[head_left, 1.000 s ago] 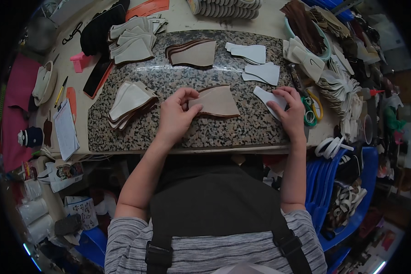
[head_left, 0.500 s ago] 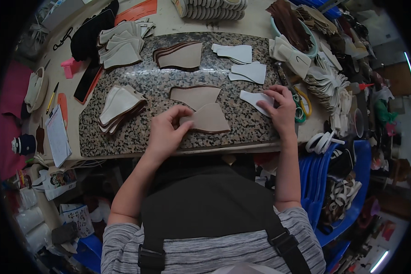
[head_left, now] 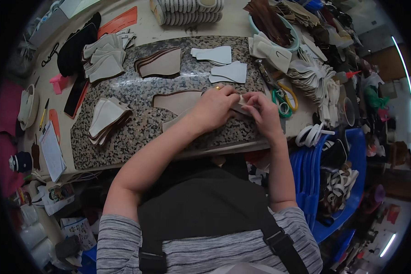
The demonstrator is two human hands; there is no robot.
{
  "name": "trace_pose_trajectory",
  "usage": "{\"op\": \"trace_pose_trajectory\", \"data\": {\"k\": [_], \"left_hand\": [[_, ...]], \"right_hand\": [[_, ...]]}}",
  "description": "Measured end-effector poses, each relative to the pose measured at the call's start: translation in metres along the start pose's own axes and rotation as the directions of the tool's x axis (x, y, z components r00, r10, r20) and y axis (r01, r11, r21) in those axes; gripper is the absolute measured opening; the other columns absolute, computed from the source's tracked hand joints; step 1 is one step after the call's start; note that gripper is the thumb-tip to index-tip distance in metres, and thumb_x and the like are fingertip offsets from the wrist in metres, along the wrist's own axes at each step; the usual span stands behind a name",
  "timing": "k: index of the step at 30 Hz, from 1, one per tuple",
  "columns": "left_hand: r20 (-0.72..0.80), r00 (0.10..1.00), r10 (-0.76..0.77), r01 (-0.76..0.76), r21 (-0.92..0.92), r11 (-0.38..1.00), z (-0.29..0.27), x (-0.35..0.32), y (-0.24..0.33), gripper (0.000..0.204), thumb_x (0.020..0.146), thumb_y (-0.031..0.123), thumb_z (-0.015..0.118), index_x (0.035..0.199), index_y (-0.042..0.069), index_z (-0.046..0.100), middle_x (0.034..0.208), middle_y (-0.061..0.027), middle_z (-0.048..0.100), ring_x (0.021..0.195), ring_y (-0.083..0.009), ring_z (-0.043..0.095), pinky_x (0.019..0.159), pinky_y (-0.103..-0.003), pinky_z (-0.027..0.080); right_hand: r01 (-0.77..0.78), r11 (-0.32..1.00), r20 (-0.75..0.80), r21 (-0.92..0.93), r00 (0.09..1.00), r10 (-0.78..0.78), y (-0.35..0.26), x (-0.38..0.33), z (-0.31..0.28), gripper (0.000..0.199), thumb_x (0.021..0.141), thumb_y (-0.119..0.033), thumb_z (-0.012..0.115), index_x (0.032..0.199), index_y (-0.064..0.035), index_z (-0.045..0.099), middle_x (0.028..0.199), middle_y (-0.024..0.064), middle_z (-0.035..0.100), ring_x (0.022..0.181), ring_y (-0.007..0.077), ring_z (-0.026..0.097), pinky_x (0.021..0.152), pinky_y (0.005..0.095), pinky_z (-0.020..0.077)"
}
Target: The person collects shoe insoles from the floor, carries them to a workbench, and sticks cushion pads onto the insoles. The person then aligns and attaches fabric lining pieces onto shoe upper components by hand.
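Observation:
My left hand (head_left: 216, 108) and my right hand (head_left: 264, 115) meet over the right part of the speckled stone slab (head_left: 144, 146). Between their pinched fingertips is a small white cut piece (head_left: 242, 100), mostly hidden by the fingers. Under my left forearm a beige, brown-edged cut piece (head_left: 174, 100) lies flat, with a second beige piece (head_left: 169, 124) partly covered by the arm. Two small sets of white pieces (head_left: 229, 72) rest beyond my hands. Farther left are a fanned stack of beige pieces (head_left: 162, 64) and a stack of pale pieces (head_left: 106, 116).
Green and yellow scissors (head_left: 285, 98) lie right of my right hand, near bundles of pale strips (head_left: 313, 75). A bowl of brown strips (head_left: 271, 27) stands at the back right. Blue bins (head_left: 351, 182) stand below the table's right edge. A clipboard (head_left: 52, 150) sits far left.
My left hand has left the beige pieces and moved right to join my right hand at the white piece. The piece has come up off the slab between the fingers. The view has shifted slightly.

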State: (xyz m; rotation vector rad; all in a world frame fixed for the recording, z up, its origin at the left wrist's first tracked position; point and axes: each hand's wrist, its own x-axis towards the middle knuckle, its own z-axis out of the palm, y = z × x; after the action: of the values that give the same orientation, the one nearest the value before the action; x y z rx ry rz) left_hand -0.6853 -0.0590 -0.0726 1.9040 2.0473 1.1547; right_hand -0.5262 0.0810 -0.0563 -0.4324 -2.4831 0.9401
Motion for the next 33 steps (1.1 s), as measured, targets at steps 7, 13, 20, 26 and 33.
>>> {"op": "trace_pose_trajectory", "data": {"k": [7, 13, 20, 26, 33], "left_hand": [[0.092, 0.995, -0.039, 0.028, 0.118, 0.993, 0.002, -0.018, 0.012, 0.016, 0.081, 0.012, 0.075, 0.094, 0.007, 0.068, 0.103, -0.0082, 0.062, 0.097, -0.0299, 0.062, 0.085, -0.043, 0.051], [0.096, 0.995, -0.015, -0.002, 0.173, 0.985, 0.003, -0.025, 0.027, 0.021, 0.081, 0.018, 0.077, 0.094, 0.006, 0.067, 0.097, -0.0106, 0.06, 0.092, -0.0289, 0.063, 0.076, -0.041, 0.052], [-0.04, 0.972, -0.231, 0.233, 0.064, 0.97, 0.018, -0.032, 0.037, 0.027, 0.08, 0.016, 0.079, 0.099, 0.004, 0.065, 0.095, -0.0131, 0.058, 0.09, -0.0325, 0.062, 0.077, -0.043, 0.052], [-0.128, 0.976, -0.174, 0.177, 0.009, 0.984, 0.027, -0.034, 0.039, 0.024, 0.08, 0.012, 0.077, 0.1, 0.004, 0.067, 0.099, -0.012, 0.062, 0.09, -0.0321, 0.061, 0.078, -0.042, 0.052], [-0.091, 0.996, -0.014, 0.037, 0.263, 0.964, 0.033, -0.043, 0.044, 0.019, 0.083, 0.006, 0.063, 0.1, 0.001, 0.067, 0.099, -0.0101, 0.059, 0.094, -0.0271, 0.059, 0.08, -0.037, 0.052]], "right_hand": [[-0.333, 0.939, 0.59, -0.091, 0.741, 0.32, -0.038, -0.067, -0.088, 0.024, 0.079, -0.016, 0.078, 0.099, -0.0028, 0.074, 0.085, 0.0134, 0.072, 0.081, 0.0269, 0.072, 0.074, 0.0345, 0.0554], [-0.654, 0.756, -0.174, 0.017, 0.743, 0.647, -0.038, -0.056, -0.032, 0.037, 0.072, -0.025, 0.087, 0.099, -0.0029, 0.074, 0.089, 0.0113, 0.071, 0.076, 0.0249, 0.069, 0.072, 0.0356, 0.0551], [-0.565, 0.82, -0.299, 0.086, 0.771, 0.563, -0.028, -0.046, 0.016, 0.022, 0.078, -0.011, 0.082, 0.096, -0.0017, 0.074, 0.082, 0.0078, 0.065, 0.066, 0.0181, 0.061, 0.066, 0.0322, 0.0505], [-0.097, 0.967, -0.46, -0.236, 0.888, -0.023, -0.01, -0.051, 0.039, 0.021, 0.075, 0.005, 0.073, 0.095, -0.0014, 0.072, 0.088, 0.0077, 0.063, 0.08, 0.0262, 0.061, 0.071, 0.0351, 0.0518], [-0.042, 0.875, -0.221, -0.483, 0.972, -0.076, -0.022, -0.069, 0.039, 0.038, 0.071, 0.008, 0.066, 0.109, 0.0048, 0.068, 0.112, 0.0152, 0.059, 0.095, 0.0311, 0.06, 0.081, 0.0398, 0.0538]]}}
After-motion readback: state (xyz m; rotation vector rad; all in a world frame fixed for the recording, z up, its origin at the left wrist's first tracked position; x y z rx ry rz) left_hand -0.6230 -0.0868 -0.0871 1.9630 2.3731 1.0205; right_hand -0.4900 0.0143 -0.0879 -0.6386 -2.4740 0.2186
